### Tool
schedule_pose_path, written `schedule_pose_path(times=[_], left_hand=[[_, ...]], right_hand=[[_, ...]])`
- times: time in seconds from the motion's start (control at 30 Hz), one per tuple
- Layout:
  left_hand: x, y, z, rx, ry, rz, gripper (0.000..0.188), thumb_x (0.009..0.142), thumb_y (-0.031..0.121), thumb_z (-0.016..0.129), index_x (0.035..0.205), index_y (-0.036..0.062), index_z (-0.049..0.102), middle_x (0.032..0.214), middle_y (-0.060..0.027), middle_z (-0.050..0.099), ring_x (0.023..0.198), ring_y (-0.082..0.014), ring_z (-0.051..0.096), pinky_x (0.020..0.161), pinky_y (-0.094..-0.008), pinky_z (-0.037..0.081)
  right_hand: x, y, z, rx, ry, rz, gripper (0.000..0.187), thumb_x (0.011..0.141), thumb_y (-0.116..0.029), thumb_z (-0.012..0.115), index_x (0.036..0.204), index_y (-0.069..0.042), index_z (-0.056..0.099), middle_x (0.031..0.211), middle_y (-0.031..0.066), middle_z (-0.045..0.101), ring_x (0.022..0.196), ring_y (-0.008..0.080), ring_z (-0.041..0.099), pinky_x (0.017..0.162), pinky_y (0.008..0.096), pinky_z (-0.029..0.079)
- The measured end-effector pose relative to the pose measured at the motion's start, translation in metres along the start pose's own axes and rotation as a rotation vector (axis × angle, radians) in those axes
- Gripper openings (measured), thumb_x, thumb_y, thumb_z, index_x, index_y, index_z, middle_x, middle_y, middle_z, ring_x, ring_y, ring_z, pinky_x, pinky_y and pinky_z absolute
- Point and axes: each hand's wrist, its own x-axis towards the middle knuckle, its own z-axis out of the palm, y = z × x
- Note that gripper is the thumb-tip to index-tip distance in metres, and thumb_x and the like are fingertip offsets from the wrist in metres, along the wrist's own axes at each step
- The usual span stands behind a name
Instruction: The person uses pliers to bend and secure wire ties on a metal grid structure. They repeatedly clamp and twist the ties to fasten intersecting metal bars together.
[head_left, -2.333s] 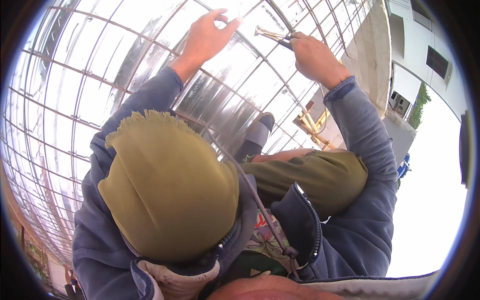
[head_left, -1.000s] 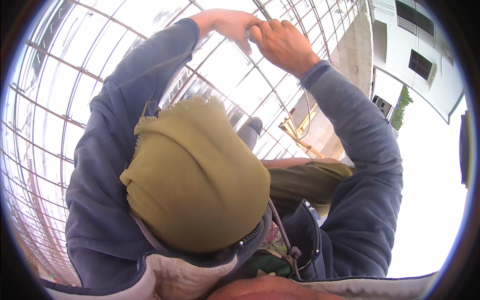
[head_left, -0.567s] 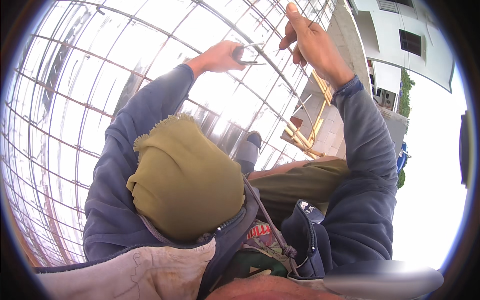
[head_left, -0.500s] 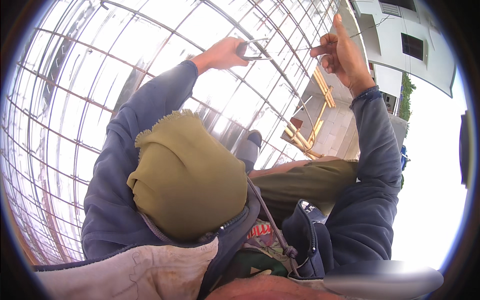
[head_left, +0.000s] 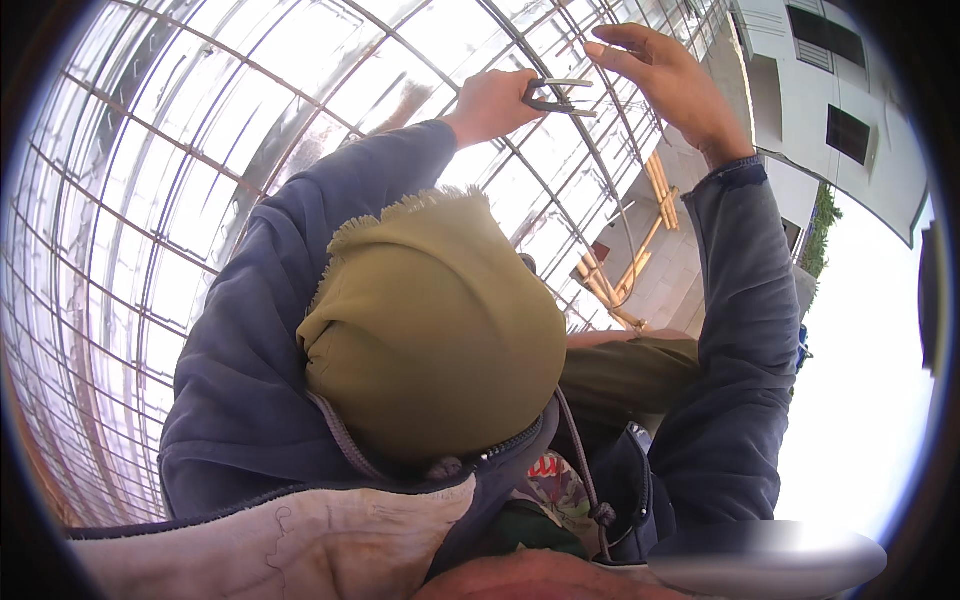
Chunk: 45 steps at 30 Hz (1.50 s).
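My left hand [head_left: 492,104] is closed round a pair of pliers [head_left: 562,95], whose two slim grey arms stick out apart to the right. It is over the steel rebar mesh [head_left: 375,45], close to a crossing of thicker bars. My right hand [head_left: 672,80] is raised beside the same bars at the upper right. Its thumb and fingers reach left with a gap between them, and I make out nothing in them. Some of its fingers are hidden behind the hand.
Rebar grid runs over bright, shiny sheeting across the left and middle. Tied bamboo poles [head_left: 660,190] stand beyond a gap on the right, near a grey block wall [head_left: 668,275]. A white building [head_left: 800,100] rises behind. Olive cloth [head_left: 430,310] blocks the lower middle.
My left hand has shifted right with the pliers. My right hand has turned from fingers raised upright to reaching left, and the thin wire at it no longer shows. The view has shifted slightly.
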Motion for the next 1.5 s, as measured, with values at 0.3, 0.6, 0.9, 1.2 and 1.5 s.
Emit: schedule_pose_path(times=[0.3, 0.6, 0.9, 1.2, 1.5], left_hand=[[-0.014, -0.013, 0.021, 0.010, 0.215, 0.182, 0.025, 0.081, 0.027, 0.083, 0.096, 0.0152, 0.068, 0.075, -0.0029, 0.074, 0.072, -0.0286, 0.073, 0.071, -0.0440, 0.055], [-0.027, -0.031, 0.017, 0.139, 0.076, 0.306, 0.023, 0.084, 0.021, 0.079, 0.102, 0.0149, 0.067, 0.088, -0.0021, 0.073, 0.090, -0.0251, 0.073, 0.084, -0.0392, 0.050], [0.043, -0.013, -0.052, -0.212, -0.789, 0.321, 0.052, 0.074, 0.029, 0.093, 0.117, 0.0050, 0.077, 0.105, -0.0103, 0.077, 0.086, -0.0273, 0.076, 0.075, -0.0439, 0.060], [-0.011, -0.007, 0.002, -0.091, -0.076, 0.102, 0.009, 0.086, 0.023, 0.076, 0.092, 0.0166, 0.077, 0.081, -0.0097, 0.077, 0.084, -0.0333, 0.077, 0.078, -0.0467, 0.059], [0.016, -0.021, -0.039, -0.313, -0.359, 0.159, 0.039, 0.082, 0.033, 0.089, 0.111, 0.0101, 0.079, 0.099, -0.0096, 0.081, 0.097, -0.0262, 0.077, 0.086, -0.0403, 0.059]], right_hand=[[0.077, -0.010, 0.071, -0.199, -0.895, 0.501, 0.049, 0.094, -0.041, 0.073, 0.119, 0.001, 0.072, 0.092, 0.0120, 0.071, 0.072, 0.0226, 0.074, 0.057, 0.0380, 0.062], [0.045, -0.004, 0.113, -0.382, -0.690, 0.193, 0.044, 0.104, -0.036, 0.065, 0.114, 0.005, 0.074, 0.097, 0.0247, 0.077, 0.089, 0.0400, 0.075, 0.087, 0.0487, 0.056], [0.015, -0.030, 0.111, -0.777, -0.401, -0.022, 0.026, 0.096, -0.016, 0.060, 0.112, 0.005, 0.063, 0.091, 0.0244, 0.076, 0.090, 0.0388, 0.078, 0.078, 0.0469, 0.063], [0.050, -0.016, 0.071, 0.029, -0.735, 0.634, 0.052, 0.098, -0.021, 0.075, 0.136, 0.003, 0.050, 0.099, 0.0124, 0.071, 0.082, 0.0194, 0.072, 0.064, 0.0349, 0.061], [0.041, -0.022, 0.087, -0.876, -0.527, -0.086, 0.028, 0.093, -0.015, 0.071, 0.115, 0.002, 0.071, 0.085, 0.0200, 0.076, 0.078, 0.0351, 0.077, 0.072, 0.0451, 0.063]])
